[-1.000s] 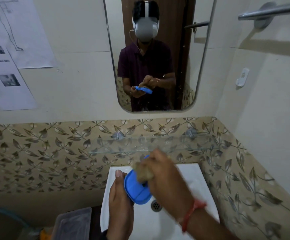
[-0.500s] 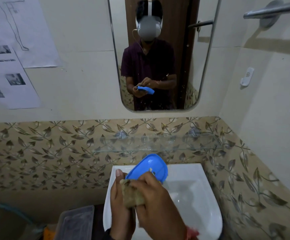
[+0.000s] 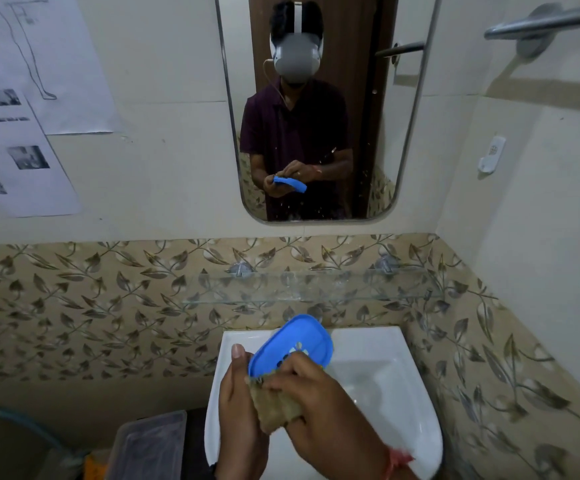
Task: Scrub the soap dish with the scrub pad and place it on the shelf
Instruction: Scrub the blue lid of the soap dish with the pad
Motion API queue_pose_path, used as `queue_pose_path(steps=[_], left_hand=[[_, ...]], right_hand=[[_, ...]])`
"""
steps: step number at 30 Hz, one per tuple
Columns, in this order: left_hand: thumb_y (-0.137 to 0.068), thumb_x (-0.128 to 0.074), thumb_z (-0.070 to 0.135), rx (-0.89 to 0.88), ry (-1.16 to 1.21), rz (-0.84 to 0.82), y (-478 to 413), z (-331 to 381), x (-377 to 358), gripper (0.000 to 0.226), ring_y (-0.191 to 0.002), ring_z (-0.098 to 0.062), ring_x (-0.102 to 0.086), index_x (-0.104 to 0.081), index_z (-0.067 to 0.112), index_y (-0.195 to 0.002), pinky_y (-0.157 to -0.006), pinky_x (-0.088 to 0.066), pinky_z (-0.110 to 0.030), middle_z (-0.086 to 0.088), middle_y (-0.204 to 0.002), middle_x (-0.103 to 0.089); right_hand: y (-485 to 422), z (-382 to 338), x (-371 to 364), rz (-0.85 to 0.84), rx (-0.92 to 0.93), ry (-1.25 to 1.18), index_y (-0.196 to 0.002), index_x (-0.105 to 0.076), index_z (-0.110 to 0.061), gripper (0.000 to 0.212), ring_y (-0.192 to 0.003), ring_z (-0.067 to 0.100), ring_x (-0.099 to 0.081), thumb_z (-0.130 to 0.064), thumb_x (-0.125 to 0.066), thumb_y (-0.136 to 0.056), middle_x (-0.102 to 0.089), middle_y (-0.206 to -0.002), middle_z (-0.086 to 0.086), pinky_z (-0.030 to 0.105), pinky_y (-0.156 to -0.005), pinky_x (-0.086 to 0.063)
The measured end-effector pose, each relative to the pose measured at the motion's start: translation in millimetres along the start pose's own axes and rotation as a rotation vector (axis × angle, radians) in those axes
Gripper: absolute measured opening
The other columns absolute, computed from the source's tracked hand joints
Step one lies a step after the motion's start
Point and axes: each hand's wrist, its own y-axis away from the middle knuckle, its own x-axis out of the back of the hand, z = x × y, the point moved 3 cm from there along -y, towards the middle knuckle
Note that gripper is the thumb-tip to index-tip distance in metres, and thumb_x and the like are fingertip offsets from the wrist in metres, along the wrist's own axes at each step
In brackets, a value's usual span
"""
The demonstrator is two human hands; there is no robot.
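Note:
A blue oval soap dish (image 3: 299, 341) with drain holes is held over the white basin, tilted up toward the wall. My left hand (image 3: 238, 407) grips its near end from the left, thumb pointing up. My right hand (image 3: 319, 407) holds a brownish scrub pad (image 3: 274, 407) and presses it against the near part of the dish. The glass shelf (image 3: 316, 289) runs along the patterned tiles just above the basin, with nothing on it.
The white basin (image 3: 385, 375) sits below my hands. A mirror (image 3: 316, 105) above shows me holding the dish. A clear plastic box (image 3: 146, 445) stands at lower left. A towel rail (image 3: 545, 22) is at upper right. Papers (image 3: 22, 98) hang at upper left.
The dish has turned from hanging down over the drain to pointing up toward the wall. My right hand with the pad has slid from its upper part to its near end.

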Motion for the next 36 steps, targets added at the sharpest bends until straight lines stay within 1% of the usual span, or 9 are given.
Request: queue_pose_path(steps=[3,6,11,14,19,24,27,30,36], left_hand=[[-0.082,-0.059,0.06,-0.047,-0.063,0.02,-2.0,3.4,2.8,0.046,-0.055,-0.018,-0.063,-0.069,0.023,-0.058,-0.048,-0.051,-0.028,-0.005,-0.061,-0.063],[-0.078,-0.059,0.066,-0.071,-0.104,0.013,-4.3,6.4,3.5,0.047,-0.058,-0.016,-0.061,-0.068,0.024,-0.06,-0.058,-0.049,-0.032,-0.001,-0.063,-0.063],[-0.079,-0.06,0.06,-0.033,-0.07,0.02,-7.4,3.1,0.5,0.041,-0.073,-0.015,-0.076,-0.076,0.022,-0.081,-0.065,-0.06,-0.034,0.0,-0.08,-0.078],[-0.085,-0.058,0.056,-0.027,-0.027,0.02,-7.4,9.2,-3.3,0.042,-0.072,-0.021,-0.074,-0.077,0.021,-0.073,-0.065,-0.061,-0.035,-0.004,-0.081,-0.076],[-0.098,-0.053,0.048,-0.01,-0.02,0.116,-4.5,9.0,-1.8,0.046,-0.054,-0.015,-0.072,-0.073,0.011,-0.079,-0.045,-0.057,-0.025,-0.004,-0.064,-0.075],[-0.094,-0.051,0.053,-0.036,0.044,0.104,-0.6,4.7,2.0,0.046,-0.074,-0.018,-0.075,-0.078,0.026,-0.068,-0.068,-0.06,-0.037,-0.003,-0.08,-0.077],[-0.092,-0.048,0.059,-0.038,0.022,0.076,0.9,1.4,-2.9,0.048,-0.078,-0.021,-0.073,-0.078,0.027,-0.071,-0.07,-0.059,-0.039,-0.006,-0.084,-0.076],[-0.093,-0.044,0.06,-0.013,-0.024,0.04,7.6,-3.1,-11.6,0.055,-0.095,-0.034,-0.074,-0.079,0.019,-0.084,-0.083,-0.059,-0.054,-0.015,-0.099,-0.078],[-0.096,-0.043,0.056,0.085,-0.115,-0.093,6.6,-7.1,-11.7,0.054,-0.101,-0.032,-0.076,-0.082,0.019,-0.092,-0.089,-0.06,-0.052,-0.015,-0.108,-0.079]], right_hand=[[8.7,12.1,12.3,-0.11,-0.014,0.031,-0.106,-0.07,-0.018,0.032,-0.086,-0.005,-0.05,-0.004,-0.056,-0.081,-0.053,-0.099,-0.004,0.003,-0.079,-0.036],[4.9,28.9,37.7,0.104,-0.094,0.099,-0.094,-0.071,-0.02,0.031,-0.083,-0.007,-0.052,-0.002,-0.055,-0.074,-0.051,-0.094,-0.014,0.01,-0.077,-0.043],[-16.0,25.7,49.0,0.444,-0.204,0.182,-0.098,-0.071,-0.009,0.036,-0.079,0.012,-0.057,0.005,-0.055,-0.069,-0.056,-0.092,0.002,0.014,-0.073,-0.045],[-11.9,9.4,24.7,0.406,-0.165,0.131,-0.1,-0.07,-0.013,0.038,-0.086,0.007,-0.054,0.001,-0.053,-0.068,-0.057,-0.097,0.003,0.005,-0.081,-0.038],[17.6,2.9,-10.5,0.112,-0.056,0.0,-0.104,-0.067,-0.024,0.035,-0.085,0.004,-0.056,-0.014,-0.048,-0.076,-0.055,-0.099,-0.002,0.014,-0.077,-0.047],[30.2,50.8,18.0,0.43,-0.288,-0.038,-0.093,-0.069,-0.032,0.043,-0.083,-0.003,-0.061,0.002,-0.06,-0.069,-0.062,-0.089,-0.01,0.01,-0.074,-0.047],[34.6,75.7,7.3,0.62,-0.632,-0.407,-0.093,-0.069,-0.026,0.012,-0.08,0.014,-0.067,-0.019,-0.072,-0.084,-0.072,-0.084,-0.001,0.035,-0.079,-0.058],[25.2,74.2,-8.5,0.657,-0.741,-0.873,-0.095,-0.07,-0.016,0.02,-0.076,0.023,-0.069,-0.034,-0.071,-0.085,-0.074,-0.09,0.012,0.047,-0.064,-0.059],[13.9,71.9,5.7,0.635,-0.725,-0.814,-0.09,-0.073,-0.015,0.026,-0.064,0.024,-0.065,-0.036,-0.079,-0.077,-0.072,-0.087,0.021,0.05,-0.053,-0.058]])
